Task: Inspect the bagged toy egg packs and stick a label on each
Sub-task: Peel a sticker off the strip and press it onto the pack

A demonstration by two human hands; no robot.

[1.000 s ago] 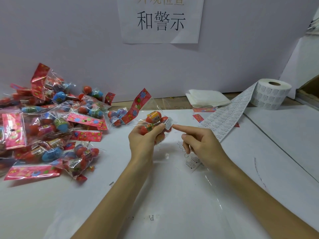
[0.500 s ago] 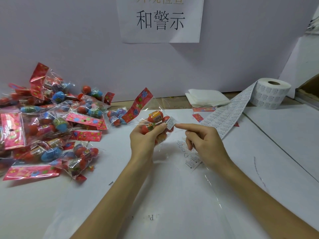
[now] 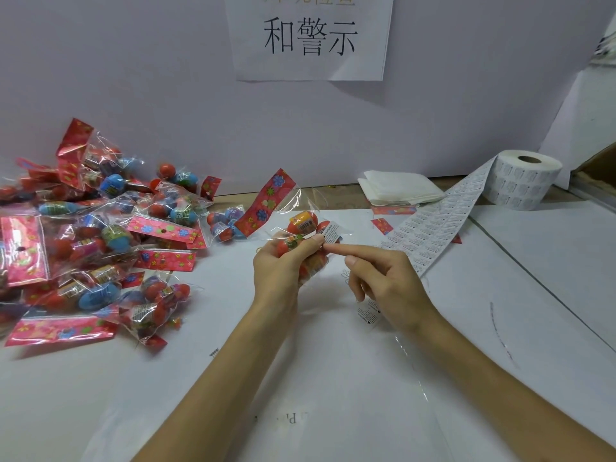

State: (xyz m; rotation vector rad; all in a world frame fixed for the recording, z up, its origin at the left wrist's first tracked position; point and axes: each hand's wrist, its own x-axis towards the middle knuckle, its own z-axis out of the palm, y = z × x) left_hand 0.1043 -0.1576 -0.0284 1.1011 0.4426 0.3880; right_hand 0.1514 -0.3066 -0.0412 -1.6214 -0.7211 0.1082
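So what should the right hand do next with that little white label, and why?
Probably slide the right hand's index fingertip up across the label to press it flat. The label already sits on the pack that the left hand grips, and the fingertip is only at its lower edge, so it may not be fully stuck down.

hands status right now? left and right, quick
Left hand: holds the egg pack, fingers curled round it.
Right hand: open, grips nothing; straight index finger touches the label on that pack.
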